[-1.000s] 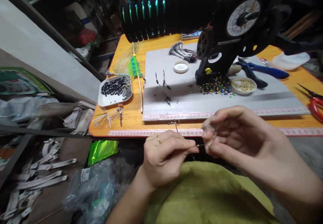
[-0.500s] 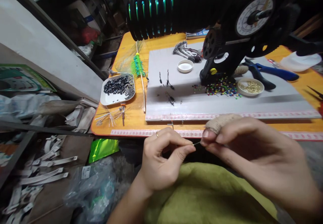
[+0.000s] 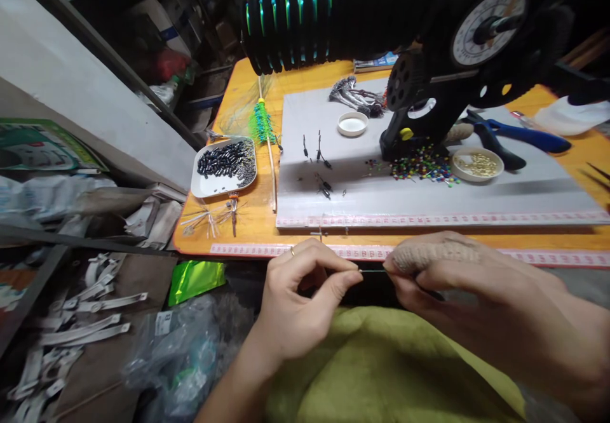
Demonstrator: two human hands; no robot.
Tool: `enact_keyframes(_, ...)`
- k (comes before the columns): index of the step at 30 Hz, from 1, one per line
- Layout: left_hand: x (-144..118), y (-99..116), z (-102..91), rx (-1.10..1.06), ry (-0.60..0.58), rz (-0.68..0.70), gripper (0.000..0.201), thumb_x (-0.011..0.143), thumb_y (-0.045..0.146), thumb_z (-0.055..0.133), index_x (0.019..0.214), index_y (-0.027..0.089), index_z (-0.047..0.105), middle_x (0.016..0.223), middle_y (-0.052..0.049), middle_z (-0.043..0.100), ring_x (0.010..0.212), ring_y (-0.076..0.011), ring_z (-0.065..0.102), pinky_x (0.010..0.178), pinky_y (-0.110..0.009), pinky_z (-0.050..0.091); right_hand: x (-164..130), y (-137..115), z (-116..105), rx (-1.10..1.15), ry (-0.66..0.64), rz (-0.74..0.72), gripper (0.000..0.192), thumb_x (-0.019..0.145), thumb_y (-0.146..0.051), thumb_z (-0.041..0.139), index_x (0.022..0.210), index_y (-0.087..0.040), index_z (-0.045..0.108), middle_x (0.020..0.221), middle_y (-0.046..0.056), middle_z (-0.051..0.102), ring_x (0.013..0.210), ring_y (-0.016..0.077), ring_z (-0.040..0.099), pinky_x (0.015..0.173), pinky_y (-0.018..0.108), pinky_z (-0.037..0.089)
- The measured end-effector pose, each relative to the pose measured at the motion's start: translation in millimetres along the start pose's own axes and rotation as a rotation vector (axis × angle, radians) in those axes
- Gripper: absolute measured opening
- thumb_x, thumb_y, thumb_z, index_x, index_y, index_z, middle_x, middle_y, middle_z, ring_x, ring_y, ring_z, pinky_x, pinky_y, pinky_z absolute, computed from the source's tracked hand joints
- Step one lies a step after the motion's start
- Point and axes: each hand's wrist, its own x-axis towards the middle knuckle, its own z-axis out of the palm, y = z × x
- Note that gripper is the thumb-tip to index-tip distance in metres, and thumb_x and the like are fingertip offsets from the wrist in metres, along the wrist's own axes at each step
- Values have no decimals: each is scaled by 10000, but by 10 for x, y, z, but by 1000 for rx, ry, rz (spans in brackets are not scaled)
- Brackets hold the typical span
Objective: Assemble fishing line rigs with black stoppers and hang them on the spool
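An orange surface carries a grey board and, above it, a black winding machine with a dial. On the board lie a scatter of coloured beads, a small dish of brass pieces, a white cap and blue pliers; a white tray of black tubes sits on the surface to the left. Below the surface edge, over a green cloth, the left hand and the right hand each close a pinching grip on one end of a thin wire, held level between them; a wrapped finger of the right hand lies above it. Judged risk: the wire is fine and held only at its tips, so uneven pull could slip it free into the clutter below.
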Motion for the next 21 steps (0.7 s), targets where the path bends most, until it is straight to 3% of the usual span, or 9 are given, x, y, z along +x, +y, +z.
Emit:
enact_keyframes(4, 33, -36, -34, 37, -22, 18, 80, 882, 176, 717, 804, 170, 704, 714, -35, 676, 638, -135, 610, 542, -244, 456, 2, 25, -24, -49, 31, 28, 159, 899, -127, 652, 818, -254, 600, 843, 0, 722, 756, 156, 723, 821, 278, 629)
enact_keyframes(8, 51, -23, -34, 115, -23, 15, 97, 899, 186, 693, 803, 169, 685, 704, -19, 630, 583, -109, 545, 492, -228, 406, -2, 144, -29, -59, -41, -116, 109, 893, -168, 694, 925, -268, 667, 959, 2, 761, 838, 193, 747, 840, 318, 649)
enact_keyframes(11, 45, 14, 3, 230, 0, 103, 72, 896, 143, 680, 828, 165, 685, 707, -8, 635, 558, -91, 515, 486, -212, 410, 18, 211, 11, -32, -118, -179, 227, 879, -117, 687, 1032, -284, 694, 1036, 15, 774, 1014, 248, 740, 895, 365, 648)
enact_keyframes(14, 32, 39, 51, 271, 28, 181, 61, 886, 99, 686, 869, 155, 704, 748, -26, 686, 626, -105, 605, 561, -210, 493, 18, 208, 73, 14, -156, -166, 324, 870, -64, 663, 1102, -289, 677, 1022, 18, 770, 1085, 263, 724, 933, 397, 635)
enact_keyframes(17, 27, 53, 89, 179, 56, 167, 61, 871, 98, 717, 861, 156, 730, 784, -45, 742, 711, -133, 694, 658, -227, 562, -5, 172, 98, 42, -102, -95, 323, 852, -64, 687, 1096, -273, 656, 1028, 23, 765, 1035, 248, 740, 878, 361, 646)
enact_keyframes(21, 23, 64, 118, 47, 96, 73, 54, 843, 129, 766, 804, 166, 757, 738, -35, 755, 662, -134, 696, 620, -226, 557, -21, 110, 110, 108, -24, -45, 268, 844, -101, 729, 1016, -287, 643, 1035, -2, 773, 899, 191, 760, 762, 283, 651)
